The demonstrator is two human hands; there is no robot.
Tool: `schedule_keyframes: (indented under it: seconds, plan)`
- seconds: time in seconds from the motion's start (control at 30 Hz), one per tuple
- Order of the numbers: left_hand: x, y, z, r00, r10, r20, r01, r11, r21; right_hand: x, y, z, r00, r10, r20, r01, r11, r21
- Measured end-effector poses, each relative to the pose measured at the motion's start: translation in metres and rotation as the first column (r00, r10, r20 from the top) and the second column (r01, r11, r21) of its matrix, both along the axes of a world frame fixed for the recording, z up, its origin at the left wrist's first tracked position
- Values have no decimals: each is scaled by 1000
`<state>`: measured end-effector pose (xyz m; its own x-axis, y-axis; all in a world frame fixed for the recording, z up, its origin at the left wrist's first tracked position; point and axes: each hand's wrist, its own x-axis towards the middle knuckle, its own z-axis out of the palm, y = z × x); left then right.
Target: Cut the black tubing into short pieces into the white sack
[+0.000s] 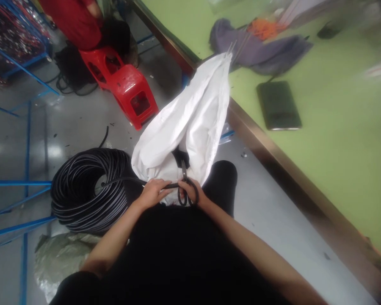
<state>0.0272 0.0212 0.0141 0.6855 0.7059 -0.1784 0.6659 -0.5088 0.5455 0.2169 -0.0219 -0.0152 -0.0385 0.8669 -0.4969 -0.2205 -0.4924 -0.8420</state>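
Your left hand (153,191) is closed around a black cable (122,180) that runs from the big black cable coil (85,190) on the floor at your left, pinching it just short of the scissors. Your right hand (195,195) has its fingers through the loops of the black scissors (184,188), gripping them, blades pointing away from you toward the white sack (190,123). Whether the blades are open or shut on the cable you can't tell, too small and dark there. Both hands sit close together, just above your lap, right in front of the sack's mouth. The sack leans up against the edge of the green table (336,127) on your right. On that table lie a dark flat tablet-like slab (278,105) and a grey cloth (260,48), well apart from your hands. Behind the coil, a tipped red plastic stool (123,82) and a person in a red top (73,19). Blue metal frame (25,186) at far left.
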Motion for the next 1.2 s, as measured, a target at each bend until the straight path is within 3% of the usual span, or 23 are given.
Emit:
schedule_keyframes:
  seconds: [0.17, 0.27, 0.33, 0.5, 0.63, 0.97, 1.2]
  plan:
    - [-16, 9, -6, 996, 76, -55, -72, 995, 74, 2, 0, -4, 1000, -25, 7, 25, 1000, -4]
    - [-17, 17, -5, 980, 190, -54, -178, 967, 182, 1, -5, -6, 999, 49, 20, -49, 998, 43]
    - [-15, 24, -3, 970, 241, -33, -227, 944, 239, 0, -8, -4, 984, 127, 126, -137, 988, 73]
    - [-8, 34, 5, 970, 241, -27, -221, 927, 303, -5, -10, 2, 840, 294, 456, -392, 910, 136]
    - [-1, 29, 9, 983, 184, -24, -168, 939, 300, -8, -6, 1, 768, 327, 551, -465, 876, 129]
    - [9, 24, 1, 986, 167, -7, -160, 955, 248, -13, -8, 16, 832, 252, 494, -359, 924, 133]
    - [11, 29, -1, 987, 161, 19, -162, 974, 160, -12, -8, 13, 868, 150, 474, -278, 936, 214]
